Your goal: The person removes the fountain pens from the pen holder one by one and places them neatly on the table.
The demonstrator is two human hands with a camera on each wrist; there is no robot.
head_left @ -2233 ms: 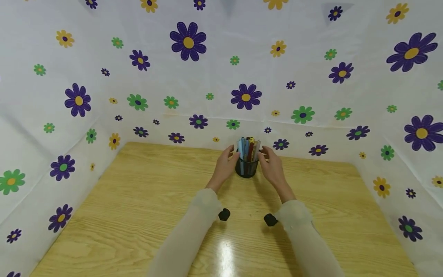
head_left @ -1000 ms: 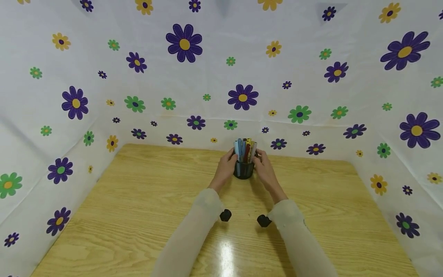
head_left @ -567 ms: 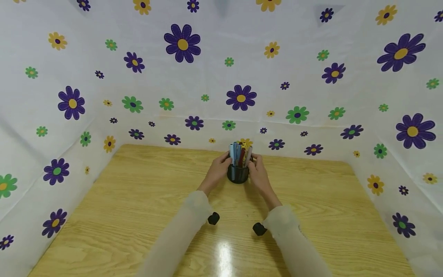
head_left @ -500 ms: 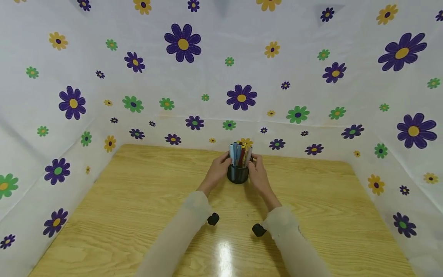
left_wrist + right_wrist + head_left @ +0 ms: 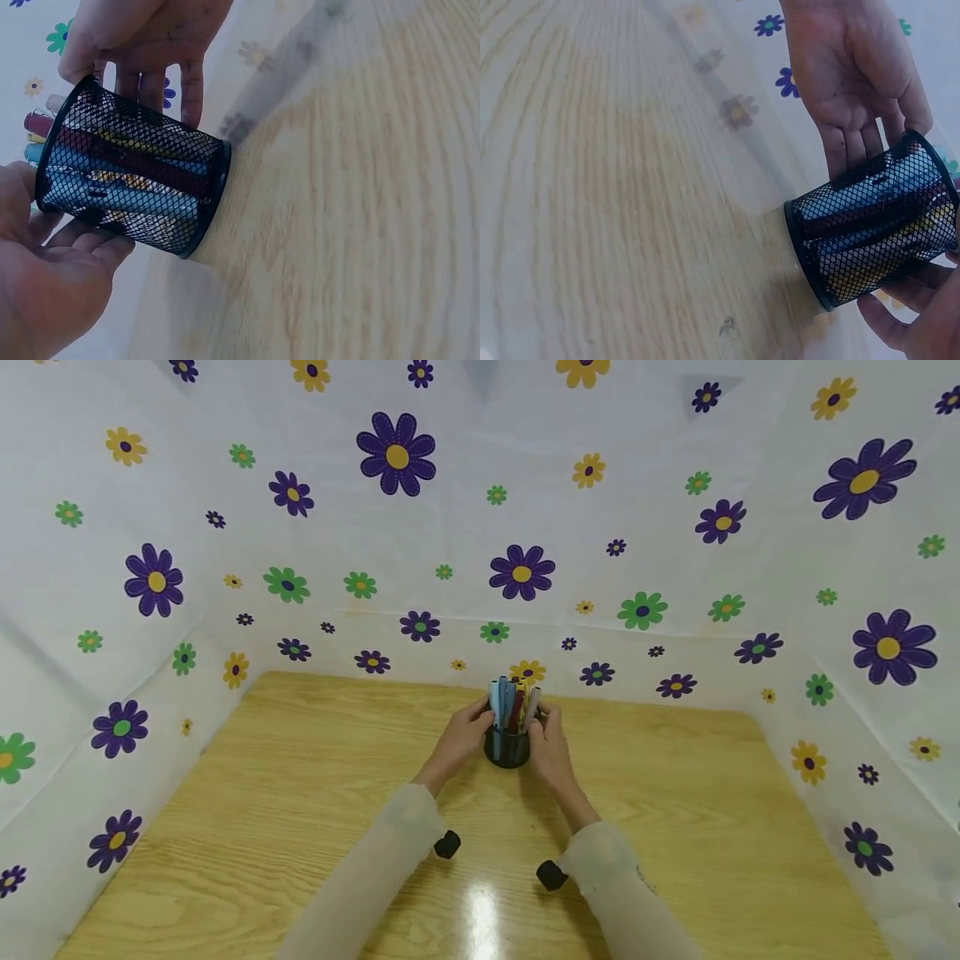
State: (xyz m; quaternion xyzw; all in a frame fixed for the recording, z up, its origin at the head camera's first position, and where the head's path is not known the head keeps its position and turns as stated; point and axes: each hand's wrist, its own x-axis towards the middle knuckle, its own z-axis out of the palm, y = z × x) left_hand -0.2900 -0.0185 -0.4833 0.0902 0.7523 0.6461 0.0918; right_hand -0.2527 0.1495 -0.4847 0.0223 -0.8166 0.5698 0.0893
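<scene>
A black mesh pen holder [image 5: 507, 749] stands upright between both hands, its base right at the wooden tabletop. Pens [image 5: 516, 703] in light blue, blue, dark red, yellow and grey stick up out of it. My left hand [image 5: 459, 742] grips its left side, thumb near the rim. From the right, my right hand [image 5: 550, 752] holds the opposite side. The left wrist view shows the mesh wall [image 5: 135, 165] with curled fingers [image 5: 90, 244] under one side. In the right wrist view the same holder [image 5: 877, 221] sits between both palms.
The wooden table [image 5: 300, 827] spreads out around the hands. White cloth walls [image 5: 450, 510] with printed flowers enclose it at the back and sides. Small black devices [image 5: 447, 844] sit at the sleeve cuffs.
The hands, slightly apart from the pen holder at first, have closed on its sides. Holder and hands have since come a little toward me and to the left.
</scene>
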